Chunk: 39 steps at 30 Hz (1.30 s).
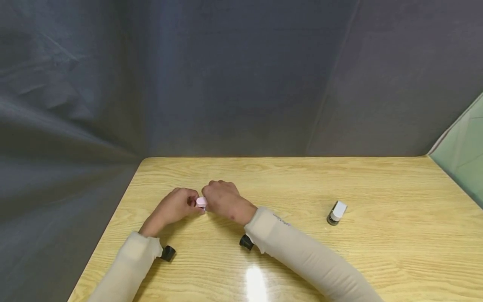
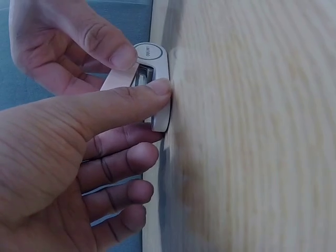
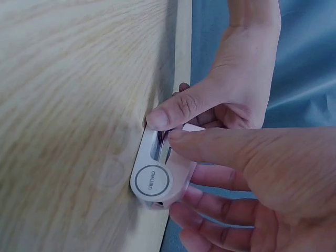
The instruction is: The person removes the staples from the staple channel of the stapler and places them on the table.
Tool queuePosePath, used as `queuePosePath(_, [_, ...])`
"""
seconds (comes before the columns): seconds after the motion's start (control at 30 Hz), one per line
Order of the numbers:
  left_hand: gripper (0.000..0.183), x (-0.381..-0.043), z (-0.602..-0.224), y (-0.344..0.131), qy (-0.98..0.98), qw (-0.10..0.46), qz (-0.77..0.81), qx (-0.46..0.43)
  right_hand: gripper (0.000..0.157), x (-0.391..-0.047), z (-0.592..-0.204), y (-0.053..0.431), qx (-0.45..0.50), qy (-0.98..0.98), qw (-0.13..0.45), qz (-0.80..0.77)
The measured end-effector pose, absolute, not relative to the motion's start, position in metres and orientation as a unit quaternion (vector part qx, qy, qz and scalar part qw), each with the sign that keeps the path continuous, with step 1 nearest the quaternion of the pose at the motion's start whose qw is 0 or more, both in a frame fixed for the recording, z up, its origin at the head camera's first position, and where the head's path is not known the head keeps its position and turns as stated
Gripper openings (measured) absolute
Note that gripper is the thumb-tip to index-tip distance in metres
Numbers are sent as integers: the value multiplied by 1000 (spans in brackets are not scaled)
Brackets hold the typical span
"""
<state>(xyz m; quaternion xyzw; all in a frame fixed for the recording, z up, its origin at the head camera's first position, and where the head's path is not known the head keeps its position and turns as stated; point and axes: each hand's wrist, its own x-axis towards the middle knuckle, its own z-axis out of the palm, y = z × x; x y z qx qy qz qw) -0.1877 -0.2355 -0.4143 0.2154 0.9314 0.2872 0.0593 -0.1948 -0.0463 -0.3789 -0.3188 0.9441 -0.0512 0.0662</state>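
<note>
A small pale pink stapler [image 1: 201,202] is held between both hands at the left part of the table. My left hand [image 1: 175,205] pinches one arm of it, with the thumb laid along its inner side in the left wrist view. On the other arm, my right hand [image 1: 224,199] has its thumb and fingers gripping. The stapler [image 3: 152,180] has its two arms spread apart in the right wrist view, and metal parts show in the gap. Its round pivot end bears a printed circle. The fingers hide part of both arms.
A second small stapler [image 1: 339,209], white on top with a dark base, lies on the wooden table [image 1: 396,235] to the right. Black wrist cameras [image 1: 167,253] sit under both sleeves. A dark curtain [image 1: 241,84] hangs behind and along the left edge.
</note>
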Motion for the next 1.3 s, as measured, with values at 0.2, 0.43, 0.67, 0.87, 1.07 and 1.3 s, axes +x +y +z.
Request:
queuePosePath(0.2, [35,-186,-415,-235,936,47,278,212,21,-193,-381,-49,-323,944,50,-48])
queuePosePath(0.43, [37,-186,-414,-238,935,50,292,195,13,-191,-382,-49,-340,939,19,-37])
queuePosePath(0.67, [38,-187,-417,-238,929,56,314,185,13,-192,-384,-45,-336,939,31,-66])
queuePosePath(0.87, [31,-186,-419,-238,931,59,314,176,10,-196,-382,-40,-321,937,63,-128])
queuePosePath(1.07, [29,-185,-419,-239,931,56,313,179,6,-199,-382,-35,-312,929,93,-176])
queuePosePath(1.3, [20,-183,-421,-237,928,65,323,171,10,-201,-382,-24,-321,915,113,-216])
